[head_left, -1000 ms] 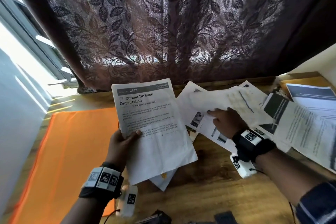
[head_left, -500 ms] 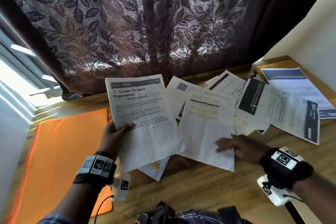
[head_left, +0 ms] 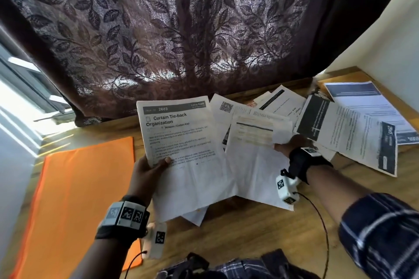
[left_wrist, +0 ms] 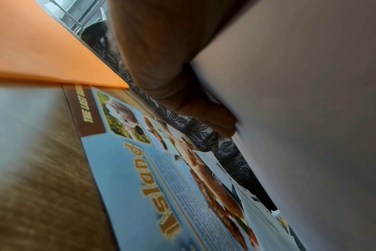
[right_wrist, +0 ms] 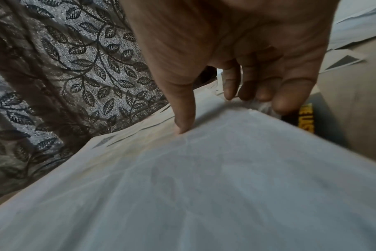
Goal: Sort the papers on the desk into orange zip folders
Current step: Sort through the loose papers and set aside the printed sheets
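Observation:
An orange zip folder [head_left: 74, 188] lies flat on the left of the wooden desk [head_left: 249, 233]. My left hand [head_left: 158, 164] holds the "Curtain Tie-back Organization" sheet [head_left: 181, 142] raised by its left edge, thumb on top; the left wrist view shows fingers [left_wrist: 204, 117] behind that sheet [left_wrist: 311, 118]. My right hand [head_left: 286, 146] pinches the right edge of a white sheet with a printed table [head_left: 254, 165]. In the right wrist view the thumb [right_wrist: 182, 118] presses on that sheet [right_wrist: 204, 186] and the fingers [right_wrist: 290, 95] curl at its edge.
Several more papers overlap at the back right: a QR-code sheet [head_left: 226, 106], a dark-banner sheet [head_left: 349, 133], a blue-headed one [head_left: 362, 102]. A colour flyer [left_wrist: 150, 186] lies under the raised sheet. A leaf-patterned curtain [head_left: 181, 29] hangs behind; a wall [head_left: 396, 41] closes the right.
My right hand has gone from lying flat by the white sheet's lower edge to pinching its right edge. The left hand keeps hold of the Curtain Tie-back sheet.

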